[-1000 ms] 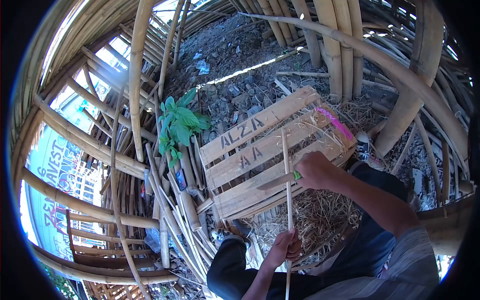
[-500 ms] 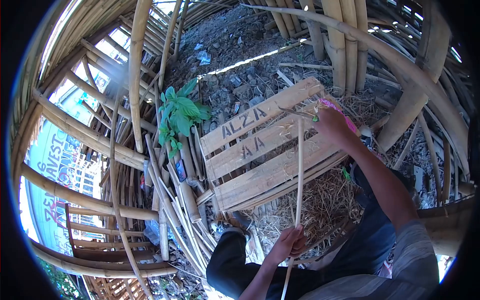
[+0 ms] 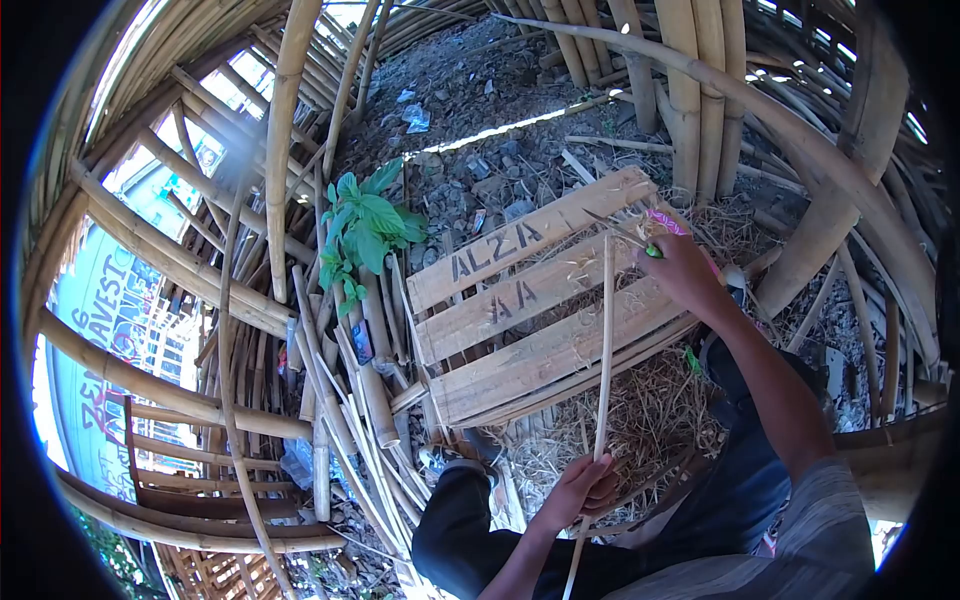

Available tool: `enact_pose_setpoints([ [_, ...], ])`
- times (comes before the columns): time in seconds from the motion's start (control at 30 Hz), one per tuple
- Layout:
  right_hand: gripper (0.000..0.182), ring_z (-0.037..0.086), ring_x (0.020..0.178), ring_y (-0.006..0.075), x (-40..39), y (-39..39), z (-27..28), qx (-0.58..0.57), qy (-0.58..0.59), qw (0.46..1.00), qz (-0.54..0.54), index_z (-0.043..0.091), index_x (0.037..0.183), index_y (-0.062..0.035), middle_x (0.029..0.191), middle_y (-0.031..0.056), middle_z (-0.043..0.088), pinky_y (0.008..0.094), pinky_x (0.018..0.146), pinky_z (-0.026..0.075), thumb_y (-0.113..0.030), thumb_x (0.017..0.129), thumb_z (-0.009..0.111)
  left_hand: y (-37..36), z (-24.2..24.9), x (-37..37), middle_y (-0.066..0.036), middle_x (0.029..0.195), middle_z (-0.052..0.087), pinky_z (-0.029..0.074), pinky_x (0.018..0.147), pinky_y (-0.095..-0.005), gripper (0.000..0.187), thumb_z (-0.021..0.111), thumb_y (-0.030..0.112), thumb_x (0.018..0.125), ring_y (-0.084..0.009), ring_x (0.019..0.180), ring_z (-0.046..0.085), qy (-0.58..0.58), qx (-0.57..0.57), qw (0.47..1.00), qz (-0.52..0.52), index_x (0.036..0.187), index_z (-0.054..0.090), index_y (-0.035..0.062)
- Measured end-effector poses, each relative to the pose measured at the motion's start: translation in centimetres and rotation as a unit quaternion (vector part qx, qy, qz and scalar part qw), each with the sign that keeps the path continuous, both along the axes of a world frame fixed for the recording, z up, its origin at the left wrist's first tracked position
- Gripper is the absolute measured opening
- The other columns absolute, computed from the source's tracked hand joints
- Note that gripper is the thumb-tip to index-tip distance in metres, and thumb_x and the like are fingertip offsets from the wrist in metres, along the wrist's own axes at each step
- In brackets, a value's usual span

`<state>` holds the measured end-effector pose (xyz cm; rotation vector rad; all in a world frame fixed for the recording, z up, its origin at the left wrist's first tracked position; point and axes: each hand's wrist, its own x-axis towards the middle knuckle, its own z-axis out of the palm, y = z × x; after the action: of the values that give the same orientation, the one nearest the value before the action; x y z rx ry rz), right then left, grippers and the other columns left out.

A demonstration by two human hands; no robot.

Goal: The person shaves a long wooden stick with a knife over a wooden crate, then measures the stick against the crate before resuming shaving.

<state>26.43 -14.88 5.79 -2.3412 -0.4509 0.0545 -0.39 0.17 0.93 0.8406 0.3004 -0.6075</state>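
Note:
My left hand (image 3: 583,487) is closed around the lower part of a long, pale bamboo strip (image 3: 605,370). The strip runs upward from my lap, and its top end lies over a slatted wooden crate (image 3: 480,385) with "ALZA AA" lettered on it. In my right hand (image 3: 683,268) is a knife (image 3: 618,230), its handle showing green by the thumb. The blade points up and left over the crate slats, close by the strip's upper end. Thin shavings lie on the slats around it.
Dry shavings (image 3: 655,430) cover the ground below the crate. A leafy green plant (image 3: 365,230) grows to its left, near a bundle of cut strips (image 3: 375,460). Thick bamboo poles (image 3: 683,110) stand behind, and a bamboo lattice wall (image 3: 180,405) is at left.
My right hand with the knife has shifted slightly right and down, showing more of the green handle. The left hand keeps its hold on the strip. The whole view has shifted a little.

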Motion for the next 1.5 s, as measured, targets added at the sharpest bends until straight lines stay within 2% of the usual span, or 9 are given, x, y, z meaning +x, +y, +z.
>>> enact_pose_setpoints([
  [0.1,0.034,0.052,0.051,0.0283,0.0,-0.3,-0.2,-0.026,-0.065,0.997,-0.022,0.055,0.069,0.0053,0.056,0.0188,0.052,0.0409,0.053,0.039,-0.026,0.082,0.055,-0.2,-0.1,-0.1,0.007,0.054,0.024,0.014,0.036,-0.0204,0.025,0.036,0.027,0.097,-0.0028,0.043,0.021,0.004,0.027,1.000,0.009,0.077,0.036,0.0130],
  [0.27,0.035,0.045,0.049,0.0140,0.2,0.1,-1.1,0.180,0.023,0.983,0.029,0.059,0.072,0.0011,0.056,0.0055,0.052,0.0329,0.048,0.034,-0.032,0.083,0.058,-0.4,-0.3,0.0,0.007,0.054,0.024,0.014,0.035,-0.0202,0.021,0.038,0.024,0.096,-0.0023,0.042,0.021,-0.011,0.060,0.998,-0.001,0.078,0.036,0.0127],
  [0.4,0.032,0.044,0.050,0.0076,0.1,0.2,-0.7,0.236,0.111,0.965,0.034,0.062,0.077,-0.0015,0.057,0.0011,0.052,0.0273,0.046,0.032,-0.033,0.083,0.058,-0.7,-0.3,0.0,0.007,0.054,0.024,0.014,0.035,-0.0201,0.020,0.038,0.023,0.096,-0.0019,0.041,0.021,-0.013,0.048,0.999,-0.001,0.080,0.036,0.0124],
  [0.57,0.015,0.045,0.051,0.0051,0.5,0.1,-1.0,0.408,0.169,0.897,0.019,0.063,0.083,-0.0001,0.061,-0.0001,0.054,0.0216,0.047,0.035,-0.013,0.077,0.066,-0.4,-0.7,0.1,0.008,0.055,0.023,0.014,0.035,-0.0201,0.019,0.038,0.022,0.096,-0.0019,0.041,0.021,0.000,0.039,0.999,-0.001,0.080,0.036,0.0118],
  [0.77,0.015,0.051,0.056,0.0069,0.2,0.3,-0.5,0.418,0.115,0.901,0.015,0.064,0.081,0.0018,0.070,0.0020,0.060,0.0227,0.051,0.039,-0.007,0.070,0.071,-0.4,-1.6,0.1,0.007,0.054,0.024,0.015,0.036,-0.0205,0.020,0.038,0.022,0.096,-0.0026,0.041,0.021,0.002,0.041,0.999,-0.003,0.079,0.037,0.0115],
  [0.93,0.024,0.057,0.061,0.0092,-0.1,0.3,-0.8,0.379,0.127,0.916,-0.011,0.066,0.078,0.0019,0.072,0.0053,0.064,0.0221,0.054,0.040,-0.016,0.065,0.076,-0.7,-1.4,0.2,0.007,0.054,0.025,0.015,0.035,-0.0208,0.021,0.038,0.021,0.096,-0.0027,0.041,0.021,0.006,0.061,0.998,-0.001,0.077,0.037,0.0118],
  [1.23,0.025,0.054,0.054,0.0076,0.0,0.6,-1.8,0.332,0.071,0.940,0.011,0.066,0.072,0.0010,0.065,0.0050,0.063,0.0219,0.050,0.039,-0.020,0.066,0.076,-0.8,-0.9,0.3,0.008,0.051,0.022,0.014,0.035,-0.0214,0.032,0.041,0.025,0.095,-0.0023,0.039,0.022,0.020,0.053,0.998,-0.022,0.067,0.033,0.0129],
  [1.33,0.023,0.051,0.050,0.0052,-0.3,0.4,-0.9,0.411,0.174,0.895,0.011,0.066,0.073,0.0010,0.065,0.0058,0.064,0.0187,0.043,0.032,-0.021,0.070,0.072,-0.9,-1.0,0.1,0.007,0.054,0.025,0.015,0.035,-0.0204,0.024,0.039,0.021,0.096,-0.0034,0.041,0.022,0.011,0.050,0.999,-0.013,0.073,0.035,0.0123],
  [1.5,0.026,0.043,0.046,0.0034,0.3,0.2,-1.2,0.396,0.172,0.902,-0.005,0.067,0.073,-0.0005,0.066,0.0054,0.064,0.0212,0.042,0.028,-0.026,0.072,0.070,-1.0,-1.1,0.2,0.005,0.057,0.029,0.023,0.038,-0.0210,0.021,0.040,0.026,0.095,-0.0055,0.044,0.028,-0.002,0.005,1.000,-0.024,0.082,0.039,0.0107],
])
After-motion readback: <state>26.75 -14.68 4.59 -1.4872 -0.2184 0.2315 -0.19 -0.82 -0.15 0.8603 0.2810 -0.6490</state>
